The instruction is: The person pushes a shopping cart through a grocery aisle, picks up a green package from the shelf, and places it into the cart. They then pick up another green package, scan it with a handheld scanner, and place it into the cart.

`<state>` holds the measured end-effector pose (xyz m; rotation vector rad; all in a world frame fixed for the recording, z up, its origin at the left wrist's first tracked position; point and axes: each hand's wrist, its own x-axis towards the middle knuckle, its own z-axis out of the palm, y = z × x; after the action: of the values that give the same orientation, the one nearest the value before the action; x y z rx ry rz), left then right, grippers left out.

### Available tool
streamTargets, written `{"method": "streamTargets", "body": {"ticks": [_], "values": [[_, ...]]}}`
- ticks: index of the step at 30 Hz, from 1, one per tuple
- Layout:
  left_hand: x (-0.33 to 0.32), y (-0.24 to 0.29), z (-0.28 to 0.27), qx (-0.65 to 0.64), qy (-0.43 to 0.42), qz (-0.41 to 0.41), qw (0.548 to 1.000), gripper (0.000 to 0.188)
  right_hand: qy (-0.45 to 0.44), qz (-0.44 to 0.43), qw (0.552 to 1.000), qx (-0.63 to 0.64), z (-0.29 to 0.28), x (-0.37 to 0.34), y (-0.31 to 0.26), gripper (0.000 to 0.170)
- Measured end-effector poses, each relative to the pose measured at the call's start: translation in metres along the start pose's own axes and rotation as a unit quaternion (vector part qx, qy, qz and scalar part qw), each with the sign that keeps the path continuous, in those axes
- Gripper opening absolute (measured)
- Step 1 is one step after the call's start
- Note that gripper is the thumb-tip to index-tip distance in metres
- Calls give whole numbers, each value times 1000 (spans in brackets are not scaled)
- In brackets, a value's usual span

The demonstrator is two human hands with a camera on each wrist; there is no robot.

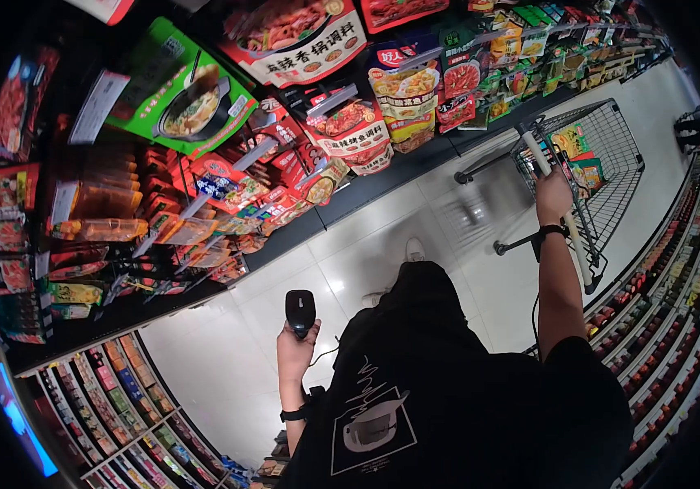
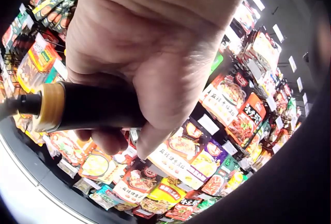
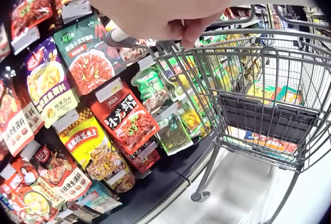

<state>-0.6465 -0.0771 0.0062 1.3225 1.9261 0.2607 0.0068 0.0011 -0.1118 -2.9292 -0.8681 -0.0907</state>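
My left hand [image 1: 294, 355] grips a black handheld scanner [image 1: 300, 311] by its handle, in front of the shelf. In the left wrist view, the scanner's handle [image 2: 101, 106] ends in a tan ring with a cable; its head is hidden behind the hand. Out to the right, my right hand [image 1: 554, 198] holds the pale push bar [image 1: 534, 150] of a wire shopping cart [image 1: 623, 167]. Its fingers curl over the bar in the right wrist view. Inside the cart lie a few food packets [image 1: 570, 140], yellow, green and red.
Hanging seasoning pouches [image 1: 348, 130] fill the shelf ahead, with a large green pouch [image 1: 183, 94] at upper left. A dark shelf ledge [image 1: 366, 191] runs along the pale tiled floor [image 1: 342, 244]. More stocked shelves [image 1: 660, 301] stand at right and another rack [image 1: 114, 399] at lower left.
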Motion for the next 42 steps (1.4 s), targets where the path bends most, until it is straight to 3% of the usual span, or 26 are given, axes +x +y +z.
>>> {"method": "streamTargets", "body": {"ticks": [5,12,13,19,23,26,30,31,34,35,38,41,42], "values": [[24,53,22,56,-38,65,996,37,75,-32,997,12,25,5,15,25],[45,104,52,61,-85,136,985,36,99,-59,993,20,34,3,23,24],[50,104,59,50,-80,178,979,36,84,-51,995,28,19,-3,17,22],[60,130,77,70,-129,136,980,37,126,-59,984,111,28,1,21,7],[68,136,81,87,-176,163,967,35,104,-60,986,119,22,3,25,10],[80,141,83,144,-171,199,954,33,80,-66,986,130,14,-4,29,11],[91,143,82,111,-158,229,954,35,50,-68,987,140,8,-14,34,14],[91,143,82,105,-161,258,947,27,49,-68,986,145,7,-18,35,14],[87,144,76,158,-165,182,956,37,45,-59,989,131,8,-28,42,15],[94,126,78,143,-157,188,959,38,42,-60,989,126,12,-32,41,15],[71,143,70,138,-150,245,948,43,17,-47,993,110,22,-43,45,19],[71,129,63,128,-150,239,951,49,-40,-64,995,67,5,-55,44,15],[70,123,59,126,-137,249,950,49,-85,-52,994,44,-3,-59,41,22]]}}
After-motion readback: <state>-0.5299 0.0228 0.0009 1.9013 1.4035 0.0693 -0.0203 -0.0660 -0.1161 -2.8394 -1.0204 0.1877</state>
